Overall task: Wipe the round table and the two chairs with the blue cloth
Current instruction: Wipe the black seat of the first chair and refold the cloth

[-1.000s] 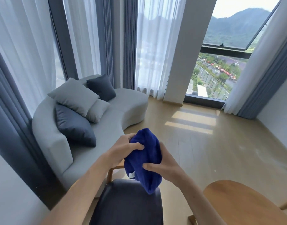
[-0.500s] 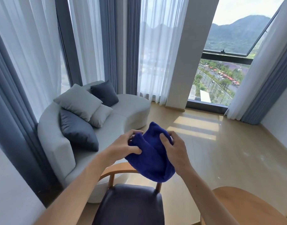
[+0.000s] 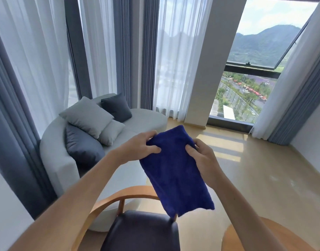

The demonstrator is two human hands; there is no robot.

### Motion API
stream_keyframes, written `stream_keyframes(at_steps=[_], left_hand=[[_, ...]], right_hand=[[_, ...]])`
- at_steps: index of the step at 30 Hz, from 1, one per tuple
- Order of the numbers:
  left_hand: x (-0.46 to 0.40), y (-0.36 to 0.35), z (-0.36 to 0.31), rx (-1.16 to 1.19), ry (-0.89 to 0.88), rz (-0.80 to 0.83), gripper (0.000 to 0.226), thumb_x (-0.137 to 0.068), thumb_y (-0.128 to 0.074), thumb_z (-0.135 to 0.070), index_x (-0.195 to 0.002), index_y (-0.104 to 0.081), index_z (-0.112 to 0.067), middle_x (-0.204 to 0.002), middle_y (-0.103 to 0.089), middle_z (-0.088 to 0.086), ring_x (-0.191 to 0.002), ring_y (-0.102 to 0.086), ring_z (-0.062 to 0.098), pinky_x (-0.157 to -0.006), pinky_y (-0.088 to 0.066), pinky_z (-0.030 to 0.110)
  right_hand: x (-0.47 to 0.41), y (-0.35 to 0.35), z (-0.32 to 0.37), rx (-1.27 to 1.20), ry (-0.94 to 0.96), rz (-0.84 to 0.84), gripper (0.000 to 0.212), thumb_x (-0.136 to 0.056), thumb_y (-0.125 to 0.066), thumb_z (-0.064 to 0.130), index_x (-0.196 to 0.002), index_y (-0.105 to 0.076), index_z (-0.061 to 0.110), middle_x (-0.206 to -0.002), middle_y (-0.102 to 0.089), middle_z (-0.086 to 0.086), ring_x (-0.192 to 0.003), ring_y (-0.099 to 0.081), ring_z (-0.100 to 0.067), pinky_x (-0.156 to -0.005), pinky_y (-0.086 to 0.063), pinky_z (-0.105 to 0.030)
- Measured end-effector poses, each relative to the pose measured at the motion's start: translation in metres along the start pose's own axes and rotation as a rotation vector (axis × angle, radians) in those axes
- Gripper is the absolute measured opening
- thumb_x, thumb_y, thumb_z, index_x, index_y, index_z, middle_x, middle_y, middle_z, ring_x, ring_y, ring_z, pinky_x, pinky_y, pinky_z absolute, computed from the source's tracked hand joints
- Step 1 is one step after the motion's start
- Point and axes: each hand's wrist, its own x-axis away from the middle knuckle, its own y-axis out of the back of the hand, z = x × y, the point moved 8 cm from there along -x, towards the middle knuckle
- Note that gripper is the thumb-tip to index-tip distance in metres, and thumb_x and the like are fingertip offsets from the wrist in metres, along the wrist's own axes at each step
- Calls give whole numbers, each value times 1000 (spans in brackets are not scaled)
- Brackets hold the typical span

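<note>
Sunlit curtains and a grey sofa (image 3: pixel 68 160) filled the frame's left while the left hand (image 3: pixel 139 147) and right hand (image 3: pixel 200 156) pinched the top corners of the blue cloth (image 3: pixel 175 171), which looked soft and limp.

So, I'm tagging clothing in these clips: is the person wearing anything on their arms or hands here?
Nothing shows. Both forearms are bare as far as the frame's edge, with no sleeves in view. The left hand and the right hand have no gloves, and no rings, watch or bracelet can be seen on the fingers or wrists.
</note>
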Motion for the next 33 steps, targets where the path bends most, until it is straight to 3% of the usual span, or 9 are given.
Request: stream_keyframes(at_steps=[2, 5, 8, 14, 17, 20, 26, 30, 33], left_hand=[[-4, 2, -9, -135, -54, -11, 12, -86, -62, -20, -94, -54, -26, -94, -66, 1, -87, -64, 20, -79, -56, 40], [-6, 3, -23, -223, -129, -28, 19, -88, -61, -18, -90, -51, -34, -89, -66, -4, -80, -64, 13, -64, -54, 24], [-8, 7, -30, -247, -164, -34, 23, -84, -65, -18, -88, -53, -37, -82, -66, -6, -75, -63, 10, -61, -48, 18], [-12, 26, 18, 16, 90, -164, 19, -82, -72, -34, -89, -69, -17, -81, -71, -2, -73, -65, 14, -60, -50, 20], [-8, 12, 45, 211, 185, -80, 20, -90, -64, -33, -103, -70, -18, -95, -74, 2, -90, -68, 23, -77, -56, 32], [-8, -1, 53, 392, 185, -29, 23, -95, -58, -29, -116, -60, -19, -110, -69, 6, -100, -65, 25, -84, -57, 41], [-12, 4, 51, 316, 168, -108, 27, -92, -62, -37, -109, -55, -18, -102, -68, 4, -89, -67, 19, -70, -57, 33], [-19, 4, 53, 474, 227, -230, 35, -88, -68, -31, -111, -55, -8, -109, -67, 12, -91, -66, 21, -84, -56, 38], [-20, -5, 49, 690, 286, -130, 32, -90, -65, -29, -113, -59, -7, -108, -70, 13, -87, -68, 19, -76, -58, 30]], right_hand=[[-4, 3, 1, 8, -5, 47, 21, -96, -57, 11, -110, -61, 25, -98, -73, 5, -91, -70, -20, -76, -59, -35], [-7, 2, 4, 60, 23, 103, 25, -88, -68, 11, -108, -63, 23, -97, -73, 6, -89, -70, -17, -72, -59, -29], [-7, 5, 5, 124, 107, 18, 23, -89, -65, 7, -106, -64, 23, -96, -73, 7, -88, -68, -14, -68, -56, -22], [-14, -4, 4, 195, 154, -43, 25, -97, -54, 15, -110, -55, 36, -100, -65, 19, -90, -62, -2, -69, -51, -17], [-18, -10, 4, 248, 162, 4, 25, -100, -48, 15, -118, -57, 29, -104, -66, 16, -93, -61, -2, -71, -48, -14], [-18, -12, 1, 210, 146, 53, 24, -100, -48, 16, -119, -60, 26, -103, -68, 12, -93, -64, -7, -75, -55, -21], [-23, 9, -16, 181, -77, 78, 19, -97, -55, 28, -103, -69, 15, -94, -73, -2, -87, -70, -24, -77, -60, -45], [-25, 4, -12, 321, -21, 43, 18, -104, -37, 34, -109, -54, 28, -99, -64, 11, -89, -64, -15, -67, -61, -37], [-29, 2, -23, 272, -118, 7, 22, -104, -31, 38, -112, -49, 27, -103, -60, 8, -90, -61, -16, -59, -60, -35]])
